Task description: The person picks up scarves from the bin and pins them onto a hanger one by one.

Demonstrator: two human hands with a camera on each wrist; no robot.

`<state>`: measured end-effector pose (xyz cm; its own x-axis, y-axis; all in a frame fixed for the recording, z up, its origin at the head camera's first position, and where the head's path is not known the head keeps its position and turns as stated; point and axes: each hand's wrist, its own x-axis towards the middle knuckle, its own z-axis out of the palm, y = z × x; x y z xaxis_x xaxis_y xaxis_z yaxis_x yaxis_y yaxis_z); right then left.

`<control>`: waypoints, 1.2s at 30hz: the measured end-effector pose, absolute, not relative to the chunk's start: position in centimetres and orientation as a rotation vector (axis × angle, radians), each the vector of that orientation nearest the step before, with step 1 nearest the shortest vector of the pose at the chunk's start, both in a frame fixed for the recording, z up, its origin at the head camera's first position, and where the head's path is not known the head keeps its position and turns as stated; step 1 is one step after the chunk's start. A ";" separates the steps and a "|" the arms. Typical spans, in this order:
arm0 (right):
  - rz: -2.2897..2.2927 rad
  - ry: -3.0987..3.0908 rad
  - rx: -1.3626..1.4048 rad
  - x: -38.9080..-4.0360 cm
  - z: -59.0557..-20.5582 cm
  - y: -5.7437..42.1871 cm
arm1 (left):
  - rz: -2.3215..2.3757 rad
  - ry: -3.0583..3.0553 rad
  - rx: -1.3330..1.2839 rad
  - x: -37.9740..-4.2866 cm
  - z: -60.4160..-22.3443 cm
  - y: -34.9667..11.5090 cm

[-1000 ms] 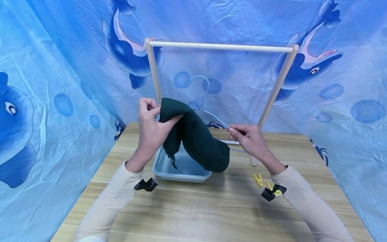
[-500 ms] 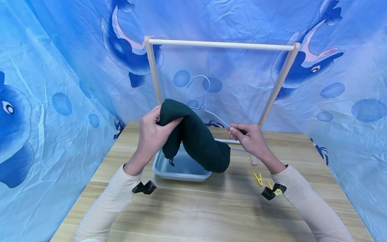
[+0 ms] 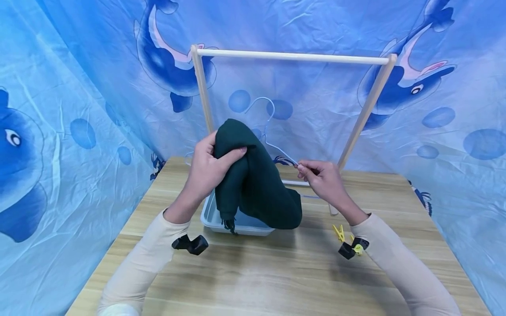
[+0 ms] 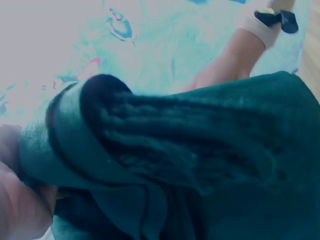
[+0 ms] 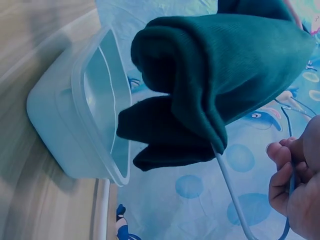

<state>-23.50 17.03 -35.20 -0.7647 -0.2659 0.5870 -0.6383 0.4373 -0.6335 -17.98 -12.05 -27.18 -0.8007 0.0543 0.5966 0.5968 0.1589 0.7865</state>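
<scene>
A dark green scarf (image 3: 269,193) with a fringe hangs folded over a light-blue wire hanger (image 3: 285,154). My left hand (image 3: 207,169) grips a bunched upper part of it, thumb across the cloth. In the left wrist view the scarf's fringe (image 4: 190,142) hangs loose beside the rolled cloth. My right hand (image 3: 325,181) pinches the hanger's right corner, its hook pointing up. The right wrist view shows the hanger's wire (image 5: 231,192) entering a fold of the scarf (image 5: 255,65); the hanger's left part is hidden by cloth.
Beneath the scarf stands a pale blue plastic tub (image 3: 221,229) on the wooden table (image 3: 253,281). A rack with a white rail (image 3: 292,56) rises behind. Yellow clothespins (image 3: 339,233) lie near my right wrist. Another thin blue wire (image 3: 310,196) shows behind the tub.
My left hand has moved right, its thumb now further over the cloth. The scarf's held top has risen and shifted right, and its fringed end hangs lower. My right hand has barely moved.
</scene>
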 end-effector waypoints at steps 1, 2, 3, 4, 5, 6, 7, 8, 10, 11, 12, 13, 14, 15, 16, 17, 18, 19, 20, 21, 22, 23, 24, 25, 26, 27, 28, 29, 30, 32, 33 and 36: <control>1.249 -2.280 0.771 -23.5 -35.3 17.0 | -1.698 -2.005 -0.622 -17.9 -27.1 -12.0; 1.230 -2.264 0.780 -23.6 -35.3 17.0 | -1.711 -2.001 -0.622 -17.9 -27.0 -11.9; 1.207 -2.248 0.788 -23.6 -35.4 17.0 | -1.720 -1.999 -0.622 -17.9 -26.9 -11.9; 1.182 -2.230 0.798 -23.7 -35.4 17.0 | -1.724 -2.001 -0.620 -17.8 -26.9 -11.9; 1.162 -2.213 0.809 -23.7 -35.4 17.0 | -1.726 -2.004 -0.618 -17.7 -26.8 -11.9; 1.141 -2.197 0.817 -23.7 -35.5 17.0 | -1.727 -2.009 -0.615 -17.7 -26.8 -11.9; 1.122 -2.181 0.825 -23.7 -35.5 17.0 | -1.734 -2.011 -0.617 -17.6 -26.7 -11.9; 1.100 -2.165 0.831 -23.8 -35.5 17.0 | -1.741 -2.016 -0.618 -17.5 -26.7 -11.9; 1.067 -2.144 0.834 -23.8 -35.6 17.0 | -1.747 -2.028 -0.623 -17.3 -26.6 -11.9; 1.060 -2.139 0.832 -23.8 -35.7 17.0 | -1.750 -2.036 -0.626 -17.2 -26.5 -11.9; 1.052 -2.133 0.828 -23.8 -35.8 17.0 | -1.751 -2.044 -0.629 -17.0 -26.5 -11.9; 1.048 -2.127 0.826 -23.9 -35.8 17.0 | -1.753 -2.050 -0.634 -16.9 -26.4 -11.8; 1.043 -2.122 0.822 -23.9 -35.9 17.0 | -1.753 -2.057 -0.637 -16.8 -26.3 -11.8; 1.037 -2.119 0.818 -23.9 -36.0 17.0 | -1.760 -2.059 -0.643 -16.8 -26.2 -11.8; 1.031 -2.118 0.818 -23.9 -36.1 17.0 | -1.771 -2.060 -0.646 -16.8 -26.1 -11.8; 1.023 -2.114 0.818 -24.0 -36.2 16.9 | -1.788 -2.058 -0.652 -16.8 -25.9 -11.8; 1.012 -2.110 0.820 -24.0 -36.3 16.9 | -1.813 -2.049 -0.658 -16.9 -25.8 -11.9; 1.002 -2.107 0.820 -24.0 -36.4 16.9 | -1.840 -2.038 -0.662 -17.0 -25.6 -11.9; 0.991 -2.106 0.820 -24.0 -36.4 16.9 | -1.869 -2.025 -0.671 -17.1 -25.5 -12.0; 0.987 -2.106 0.821 -23.9 -36.5 16.8 | -1.898 -2.011 -0.679 -17.2 -25.3 -12.0; 0.987 -2.108 0.821 -23.9 -36.5 16.8 | -1.918 -1.999 -0.683 -17.3 -25.1 -12.0; 0.989 -2.110 0.820 -23.9 -36.6 16.8 | -1.937 -1.988 -0.688 -17.4 -25.0 -12.0; 0.997 -2.114 0.819 -23.9 -36.6 16.8 | -1.954 -1.978 -0.691 -17.5 -24.9 -12.0; 1.010 -2.120 0.818 -23.9 -36.6 16.8 | -1.964 -1.971 -0.692 -17.5 -24.8 -12.0; 1.029 -2.128 0.817 -23.9 -36.6 16.8 | -1.975 -1.962 -0.694 -17.5 -24.8 -12.0; 1.061 -2.137 0.817 -23.8 -36.6 16.9 | -1.984 -1.953 -0.689 -17.6 -24.9 -11.9; 1.094 -2.148 0.813 -23.8 -36.6 16.9 | -1.989 -1.942 -0.683 -17.6 -25.0 -11.9; 1.129 -2.158 0.808 -23.8 -36.6 16.9 | -1.996 -1.929 -0.676 -17.6 -25.1 -11.9; 1.165 -2.171 0.804 -23.8 -36.6 16.9 | -2.003 -1.911 -0.668 -17.6 -25.3 -11.9; 1.232 -2.195 0.790 -23.7 -36.5 17.0 | -2.019 -1.864 -0.652 -17.7 -25.7 -11.8; 1.261 -2.206 0.780 -23.6 -36.4 16.9 | -2.027 -1.839 -0.642 -17.8 -25.9 -11.8; 1.339 -2.238 0.755 -23.6 -36.3 16.8 | -2.064 -1.731 -0.626 -18.0 -26.2 -11.5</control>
<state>-23.56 16.78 -36.33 -0.7630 -0.2338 0.6026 -0.6415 0.3877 -0.6619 -17.97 -11.46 -26.22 -0.8314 -0.0004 0.5557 0.5473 -0.1740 0.8187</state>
